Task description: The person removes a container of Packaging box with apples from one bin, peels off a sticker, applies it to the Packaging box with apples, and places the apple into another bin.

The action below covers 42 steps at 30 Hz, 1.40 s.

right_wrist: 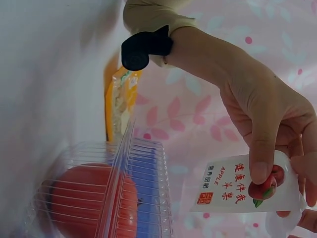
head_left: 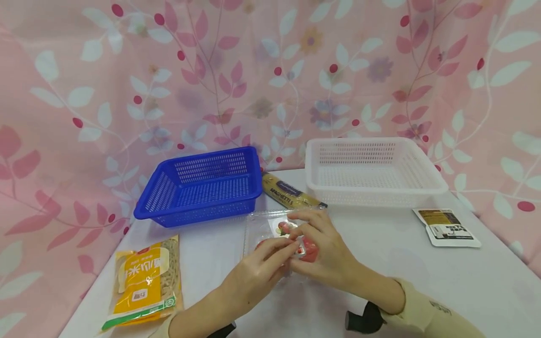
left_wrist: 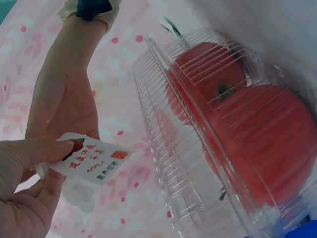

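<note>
Both hands hold a small white apple label [left_wrist: 94, 158] with red writing above a clear plastic box [right_wrist: 126, 158]. My left hand [head_left: 249, 279] pinches the label, its thumb flat on the printed face. My right hand [head_left: 327, 256] grips the label's other side between thumb and fingers. Behind the label hangs a pale, translucent piece [left_wrist: 79, 196]. Red apples [left_wrist: 267, 144] sit inside the box, which is partly hidden under the hands in the head view. A white patch with an apple picture [head_left: 284, 228] shows just above the fingers.
A blue basket [head_left: 203, 213] stands at the back left, a white basket [head_left: 376, 195] at the back right. Between them lies a spaghetti pack [head_left: 289, 192]. A yellow food bag [head_left: 143, 281] is at the left, and a white and brown pouch [head_left: 448, 228] at the right.
</note>
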{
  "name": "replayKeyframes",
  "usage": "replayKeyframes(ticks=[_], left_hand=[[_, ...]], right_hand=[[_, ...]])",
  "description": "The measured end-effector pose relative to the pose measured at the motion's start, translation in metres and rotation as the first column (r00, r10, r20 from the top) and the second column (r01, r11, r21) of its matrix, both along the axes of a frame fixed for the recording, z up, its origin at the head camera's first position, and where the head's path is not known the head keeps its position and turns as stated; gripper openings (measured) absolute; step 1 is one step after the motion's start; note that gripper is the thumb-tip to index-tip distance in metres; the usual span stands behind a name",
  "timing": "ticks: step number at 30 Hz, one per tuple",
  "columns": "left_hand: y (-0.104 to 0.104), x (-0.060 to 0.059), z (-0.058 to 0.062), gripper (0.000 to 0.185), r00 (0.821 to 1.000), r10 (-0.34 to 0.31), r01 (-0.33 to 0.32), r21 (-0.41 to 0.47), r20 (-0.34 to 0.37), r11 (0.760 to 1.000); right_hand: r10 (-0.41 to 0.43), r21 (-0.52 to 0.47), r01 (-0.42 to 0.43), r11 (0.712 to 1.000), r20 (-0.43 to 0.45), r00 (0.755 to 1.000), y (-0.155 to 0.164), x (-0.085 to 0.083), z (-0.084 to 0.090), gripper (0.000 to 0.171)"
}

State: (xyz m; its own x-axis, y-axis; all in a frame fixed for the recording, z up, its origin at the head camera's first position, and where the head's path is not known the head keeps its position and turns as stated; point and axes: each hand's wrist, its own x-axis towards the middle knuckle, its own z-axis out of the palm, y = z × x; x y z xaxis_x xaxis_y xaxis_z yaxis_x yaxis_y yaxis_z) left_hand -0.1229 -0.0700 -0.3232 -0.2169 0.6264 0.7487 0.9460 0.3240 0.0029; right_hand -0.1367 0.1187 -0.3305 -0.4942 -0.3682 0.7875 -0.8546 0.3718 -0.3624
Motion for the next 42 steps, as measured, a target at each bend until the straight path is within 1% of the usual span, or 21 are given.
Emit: replayKeyframes(ticks=[3, 7, 8, 10, 12, 14, 17, 19, 20, 24, 27, 30, 35, 38, 42], left_hand=[[-0.001, 0.001, -0.001, 0.031, 1.000, 0.012, -0.012, -0.028, 0.002, 1.000], [-0.002, 0.002, -0.002, 0.053, 1.000, 0.020, -0.021, -0.055, -0.024, 0.998], [-0.002, 0.003, -0.002, 0.053, 0.999, 0.023, -0.024, -0.061, -0.030, 0.998], [-0.003, 0.003, -0.003, 0.046, 0.999, 0.022, -0.024, -0.067, -0.034, 0.997], [-0.003, 0.004, -0.003, 0.039, 0.999, 0.025, -0.027, -0.078, -0.024, 0.997], [-0.003, 0.005, -0.003, 0.036, 1.000, 0.028, -0.027, -0.087, 0.008, 0.996], [-0.003, 0.006, -0.004, 0.044, 0.998, 0.042, -0.037, -0.097, 0.050, 0.995], [-0.002, 0.006, -0.004, 0.054, 0.996, 0.049, -0.042, -0.100, 0.069, 0.994], [-0.002, 0.006, -0.004, 0.059, 0.997, 0.053, -0.046, -0.100, 0.065, 0.994], [-0.001, 0.005, -0.004, 0.063, 0.996, 0.048, -0.042, -0.089, 0.069, 0.995], [0.000, 0.005, -0.004, 0.052, 0.995, 0.048, -0.042, -0.070, 0.084, 0.997], [-0.001, 0.005, -0.005, 0.041, 0.993, 0.058, -0.053, -0.050, 0.104, 0.997], [-0.004, 0.006, -0.006, 0.044, 0.991, 0.063, -0.061, -0.016, 0.118, 0.998], [-0.006, 0.006, -0.006, 0.042, 0.991, 0.053, -0.054, 0.007, 0.126, 0.999], [-0.009, 0.006, -0.007, 0.036, 0.989, 0.044, -0.047, 0.022, 0.139, 0.999]], right_hand=[[0.008, 0.018, -0.009, 1.000, 0.025, 1.000, 0.001, 0.001, -0.001, 0.027], [0.033, 0.033, -0.035, 0.999, 0.045, 0.998, 0.004, 0.001, -0.003, 0.031], [0.045, 0.031, -0.047, 0.998, 0.049, 0.998, 0.005, 0.000, -0.003, 0.030], [0.064, 0.026, -0.065, 0.998, 0.059, 0.996, 0.007, 0.000, -0.003, 0.027], [0.072, 0.023, -0.073, 0.997, 0.073, 0.995, 0.008, -0.001, -0.003, 0.022], [0.071, 0.025, -0.074, 0.997, 0.094, 0.993, 0.010, -0.001, -0.002, 0.019], [0.055, 0.029, -0.060, 0.998, 0.128, 0.990, 0.011, 0.000, -0.003, 0.020], [0.046, 0.031, -0.051, 0.998, 0.145, 0.988, 0.011, 0.000, -0.004, 0.021], [0.042, 0.031, -0.047, 0.998, 0.151, 0.988, 0.011, 0.000, -0.004, 0.021], [0.024, 0.025, -0.028, 0.999, 0.143, 0.990, 0.011, -0.001, -0.006, 0.025], [0.000, 0.015, -0.002, 1.000, 0.142, 0.990, 0.011, -0.001, -0.007, 0.029], [-0.013, 0.000, 0.013, 1.000, 0.147, 0.989, 0.011, -0.002, -0.007, 0.026], [0.012, -0.025, -0.008, 1.000, 0.149, 0.989, 0.011, -0.004, -0.007, 0.018], [0.017, -0.044, -0.010, 0.999, 0.172, 0.985, 0.013, -0.005, -0.006, 0.020], [0.006, -0.064, 0.005, 0.998, 0.177, 0.984, 0.016, -0.006, -0.003, 0.022]])
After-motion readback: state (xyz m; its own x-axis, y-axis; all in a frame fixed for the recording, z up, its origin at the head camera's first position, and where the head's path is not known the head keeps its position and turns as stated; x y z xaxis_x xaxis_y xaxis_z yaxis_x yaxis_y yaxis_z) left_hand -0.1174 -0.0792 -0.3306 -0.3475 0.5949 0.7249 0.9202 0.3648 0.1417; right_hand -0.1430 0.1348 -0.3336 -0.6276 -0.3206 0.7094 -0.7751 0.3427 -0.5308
